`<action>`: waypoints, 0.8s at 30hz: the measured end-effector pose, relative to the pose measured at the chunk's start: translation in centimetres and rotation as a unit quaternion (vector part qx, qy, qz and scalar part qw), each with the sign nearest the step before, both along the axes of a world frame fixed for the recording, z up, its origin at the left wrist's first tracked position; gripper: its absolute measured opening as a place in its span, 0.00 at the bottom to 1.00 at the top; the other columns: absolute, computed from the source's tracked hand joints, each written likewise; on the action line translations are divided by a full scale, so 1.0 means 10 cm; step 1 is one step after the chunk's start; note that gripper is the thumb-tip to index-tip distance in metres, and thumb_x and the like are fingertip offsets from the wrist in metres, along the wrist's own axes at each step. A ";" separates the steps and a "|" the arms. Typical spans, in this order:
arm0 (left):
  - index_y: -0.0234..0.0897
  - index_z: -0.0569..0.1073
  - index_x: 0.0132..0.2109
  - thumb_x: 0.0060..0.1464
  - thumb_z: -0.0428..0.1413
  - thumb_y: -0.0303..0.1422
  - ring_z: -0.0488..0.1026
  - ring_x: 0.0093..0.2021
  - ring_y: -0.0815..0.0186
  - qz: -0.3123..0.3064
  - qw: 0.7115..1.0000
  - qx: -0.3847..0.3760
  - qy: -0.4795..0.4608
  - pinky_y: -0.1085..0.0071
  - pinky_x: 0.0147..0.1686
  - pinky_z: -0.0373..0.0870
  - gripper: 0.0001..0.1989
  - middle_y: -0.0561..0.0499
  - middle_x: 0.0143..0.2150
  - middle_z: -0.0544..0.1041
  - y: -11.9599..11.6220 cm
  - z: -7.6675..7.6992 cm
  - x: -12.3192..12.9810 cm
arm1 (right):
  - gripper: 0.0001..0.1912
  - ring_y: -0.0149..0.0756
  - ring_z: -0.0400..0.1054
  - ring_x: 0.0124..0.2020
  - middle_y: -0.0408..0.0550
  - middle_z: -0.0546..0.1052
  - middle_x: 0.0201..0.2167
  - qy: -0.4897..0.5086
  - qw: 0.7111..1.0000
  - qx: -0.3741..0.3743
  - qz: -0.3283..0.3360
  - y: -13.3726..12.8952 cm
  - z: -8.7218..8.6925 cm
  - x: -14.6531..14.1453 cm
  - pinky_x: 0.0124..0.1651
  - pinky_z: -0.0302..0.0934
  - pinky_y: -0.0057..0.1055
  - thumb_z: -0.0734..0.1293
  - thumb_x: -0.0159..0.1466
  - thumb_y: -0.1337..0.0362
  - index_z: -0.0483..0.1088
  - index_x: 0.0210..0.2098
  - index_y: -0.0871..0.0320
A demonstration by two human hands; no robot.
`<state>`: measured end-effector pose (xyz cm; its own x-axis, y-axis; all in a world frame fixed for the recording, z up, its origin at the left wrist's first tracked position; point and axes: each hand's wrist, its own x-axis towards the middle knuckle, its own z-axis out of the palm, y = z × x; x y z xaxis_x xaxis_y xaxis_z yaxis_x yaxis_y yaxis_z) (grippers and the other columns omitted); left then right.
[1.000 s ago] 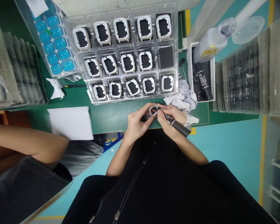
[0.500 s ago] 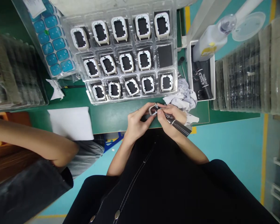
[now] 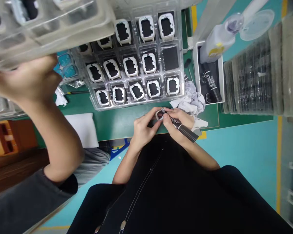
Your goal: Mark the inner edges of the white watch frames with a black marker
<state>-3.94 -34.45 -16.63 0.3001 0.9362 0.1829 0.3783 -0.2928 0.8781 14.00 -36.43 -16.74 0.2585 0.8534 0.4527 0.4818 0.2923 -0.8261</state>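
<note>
Watching from afar through the head camera, I see a co-worker's blurred hand at far left, just under a raised tray that hides part of what lies behind it. Rightward, a white sheet lies on the green surface. Beyond it sits a clear tray of white frames; the right-end compartment of its middle row shows a black pad. Near the surface's front edge, my left hand has its fingers pinching a small pale frame. Just beside it, the fingers of my right hand grasp a black marker, its narrow end toward the frame; I cannot tell if they touch. Next come a crumpled cloth, a white box holding a bottle, and stacked trays.
</note>
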 end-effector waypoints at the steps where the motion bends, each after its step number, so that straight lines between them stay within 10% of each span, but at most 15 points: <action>1: 0.41 0.84 0.69 0.75 0.67 0.32 0.93 0.49 0.62 0.001 1.000 0.001 0.000 0.68 0.57 0.91 0.20 0.48 0.58 0.93 0.00 0.00 0.00 | 0.05 0.46 0.92 0.46 0.46 0.92 0.42 0.003 1.000 -0.012 0.011 -0.01 0.01 0.01 0.52 0.89 0.45 0.75 0.77 0.61 0.79 0.42 0.49; 24: 0.43 0.85 0.69 0.73 0.69 0.33 0.92 0.50 0.61 0.011 1.000 -0.002 -0.017 0.65 0.59 0.91 0.20 0.49 0.58 0.93 0.00 -0.05 0.00 | 0.06 0.45 0.92 0.45 0.44 0.89 0.37 0.019 0.999 0.000 0.042 0.02 0.08 0.04 0.49 0.88 0.41 0.75 0.77 0.64 0.79 0.41 0.48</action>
<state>-3.90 -34.47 -17.17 0.2728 0.9435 0.1883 0.3540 -0.2804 0.8922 14.36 -36.27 -15.97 0.2021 0.8726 0.4447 0.4242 0.3313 -0.8428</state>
